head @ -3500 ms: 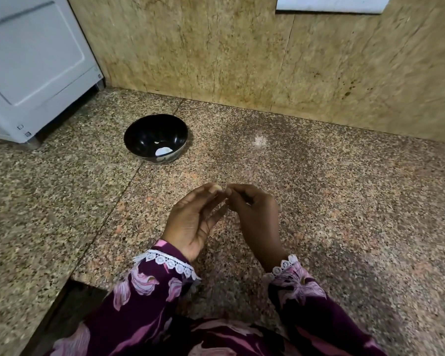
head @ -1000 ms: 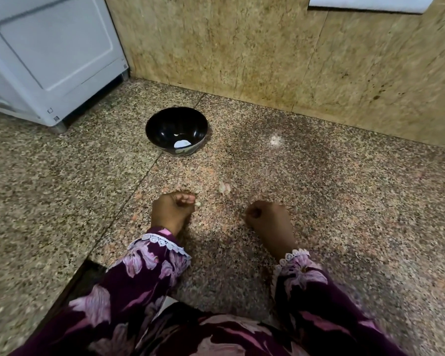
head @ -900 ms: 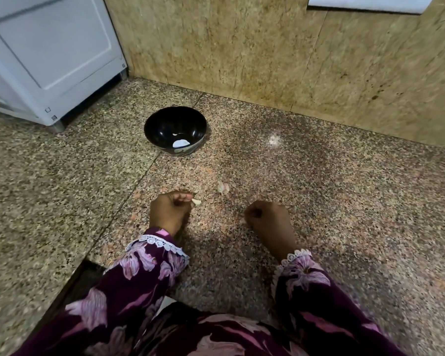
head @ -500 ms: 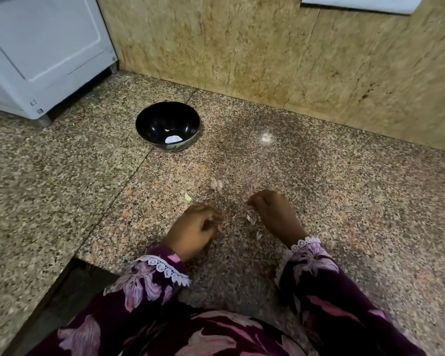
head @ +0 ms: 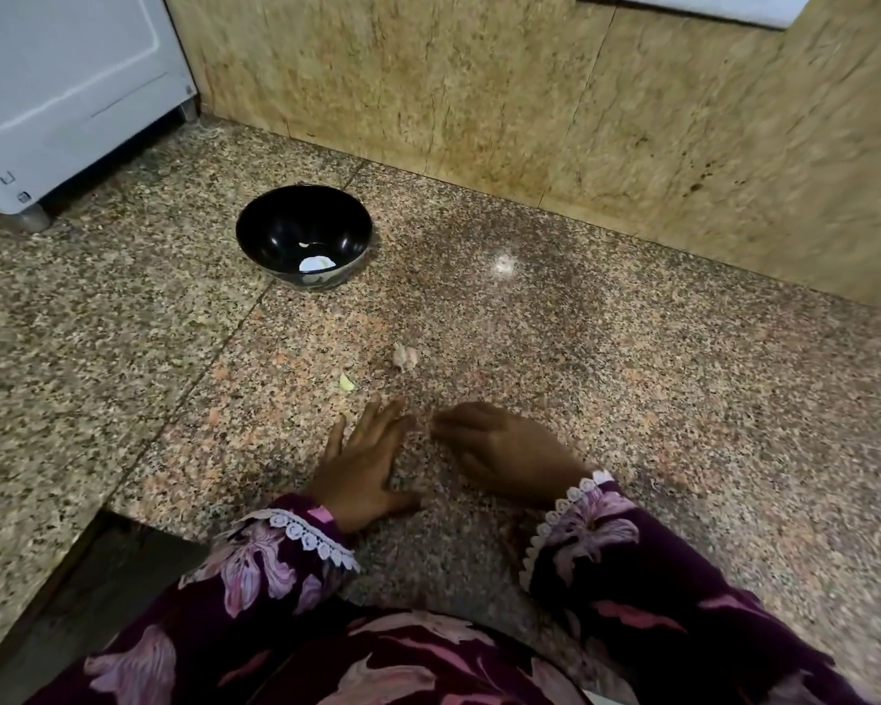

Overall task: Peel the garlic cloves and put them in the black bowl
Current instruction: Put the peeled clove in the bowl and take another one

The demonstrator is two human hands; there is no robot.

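The black bowl stands on the granite counter at the back left, with a pale piece lying in its bottom. An unpeeled pinkish garlic clove lies on the counter between the bowl and my hands. A small pale peeled piece lies just left of it. My left hand lies flat on the counter, fingers straight and spread, just short of the pale piece. My right hand rests beside it, palm down, fingers pointing left toward the left fingertips and holding nothing that I can see.
A white appliance stands at the back left on the counter. A tan stone wall runs along the back. The counter has a cut-out edge with a dark gap at the front left.
My left hand has uncurled and now lies flat with fingers spread. My right hand has flattened and its fingers reach left. The small skin scraps near my right fingers are hidden now.
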